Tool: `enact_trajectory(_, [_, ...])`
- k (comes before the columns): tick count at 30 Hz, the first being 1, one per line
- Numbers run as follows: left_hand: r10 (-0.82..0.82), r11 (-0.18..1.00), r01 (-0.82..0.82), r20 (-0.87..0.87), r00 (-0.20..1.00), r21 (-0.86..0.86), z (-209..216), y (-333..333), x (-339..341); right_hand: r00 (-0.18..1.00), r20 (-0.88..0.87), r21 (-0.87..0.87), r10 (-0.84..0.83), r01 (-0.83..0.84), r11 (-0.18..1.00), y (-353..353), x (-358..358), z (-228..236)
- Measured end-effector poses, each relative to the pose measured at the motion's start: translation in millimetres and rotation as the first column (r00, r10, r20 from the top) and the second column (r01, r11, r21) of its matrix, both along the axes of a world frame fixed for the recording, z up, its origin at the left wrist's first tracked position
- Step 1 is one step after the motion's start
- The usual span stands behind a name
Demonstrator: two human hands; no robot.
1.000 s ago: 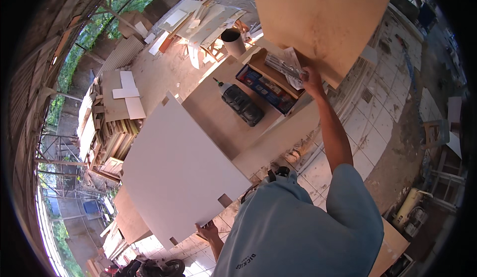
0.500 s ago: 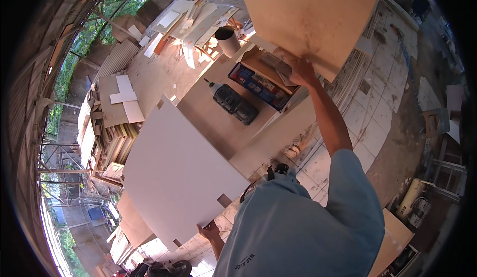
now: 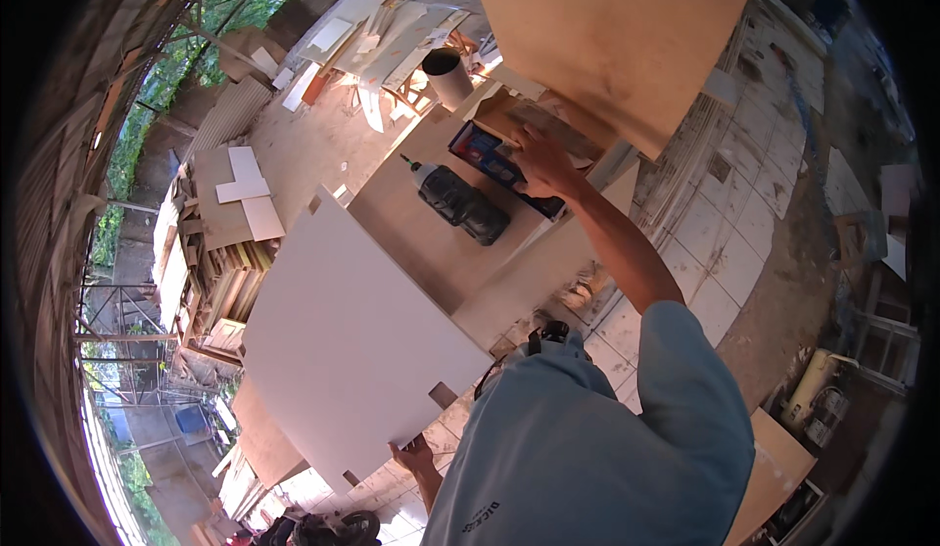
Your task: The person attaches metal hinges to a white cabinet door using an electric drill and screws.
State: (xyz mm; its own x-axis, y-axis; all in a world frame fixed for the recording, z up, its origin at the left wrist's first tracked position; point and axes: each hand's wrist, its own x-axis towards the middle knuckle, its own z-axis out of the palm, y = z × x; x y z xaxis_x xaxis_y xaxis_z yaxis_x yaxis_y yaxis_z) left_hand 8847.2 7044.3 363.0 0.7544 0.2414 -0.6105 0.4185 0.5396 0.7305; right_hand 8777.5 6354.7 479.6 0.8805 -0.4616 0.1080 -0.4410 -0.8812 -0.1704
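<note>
A large white panel with small notches along its lower edge spreads across the left of centre. My left hand is closed on that edge between two notches. My right hand is over a dark blue printed box, its fingers apart and partly bent at the box's rim; the fingertips are hard to make out. Brown cardboard flaps stand behind the hand. Beside the box lies a black bottle-shaped thing with a green tip, on a tan board surface.
A big plywood sheet stands at the far right of the work surface. A dark-mouthed cylinder is behind the box. Stacked boards fill the left, and scrap panels cover a far table. A yellow tank stands at right.
My right hand has moved left and slightly nearer, from the box's right side by the plywood to over the blue printed box. My left hand and the white panel have stayed put.
</note>
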Motion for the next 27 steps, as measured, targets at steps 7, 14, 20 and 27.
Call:
enact_trajectory(7, [-0.008,1.0,0.008,-0.027,1.0,0.001,5,-3,-4,0.999,-0.009,-0.087,0.043,-0.043,0.995,5,5,-10])
enact_trajectory(14, [-0.058,0.993,0.063,-0.05,0.997,0.095,0,2,-5,0.957,0.22,-0.11,0.189,-0.168,0.98,1,-1,-29])
enact_trajectory(20, [-0.018,0.997,0.021,-0.042,0.999,0.077,0,-4,-5,0.991,0.13,-0.121,0.043,-0.027,0.992,8,6,-19])
enact_trajectory(27, [-0.038,0.998,0.04,-0.038,0.999,0.052,-1,2,-2,0.902,0.428,0.053,0.051,-0.082,0.995,9,8,-45])
